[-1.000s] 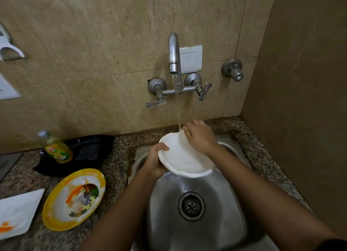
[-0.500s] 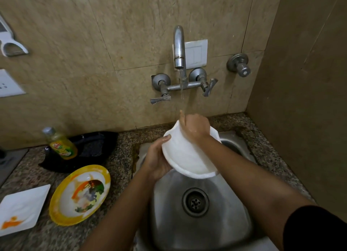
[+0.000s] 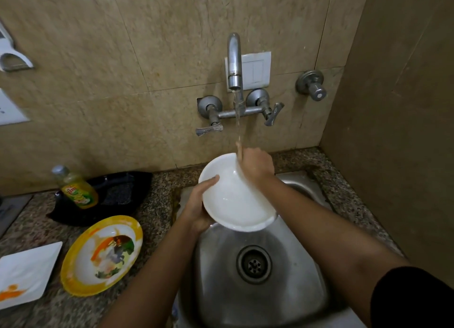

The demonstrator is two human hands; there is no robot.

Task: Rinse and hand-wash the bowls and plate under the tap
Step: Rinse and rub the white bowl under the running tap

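White and glossy, the bowl [image 3: 235,200] sits at the centre of the frame, tilted toward us above the steel sink [image 3: 221,266]. We see the left hand [image 3: 199,204] gripping its left rim, thumb over the edge and fingers curled beneath. The right hand [image 3: 255,165] lies on the bowl's upper right rim with its back to us. Its fingers are hidden, so we cannot tell whether it grips or only presses. A thin stream of water [image 3: 237,121] falls from the tap [image 3: 234,62] onto that hand and the rim beside it. At lower left, on the speckled tabletop [image 3: 159,185], we find a yellow-rimmed bowl [image 3: 103,255] with orange and green smears and a white square plate [image 3: 24,271] with an orange stain. Above them a soap bottle [image 3: 77,189] stands at the edge of a black tray [image 3: 122,192].
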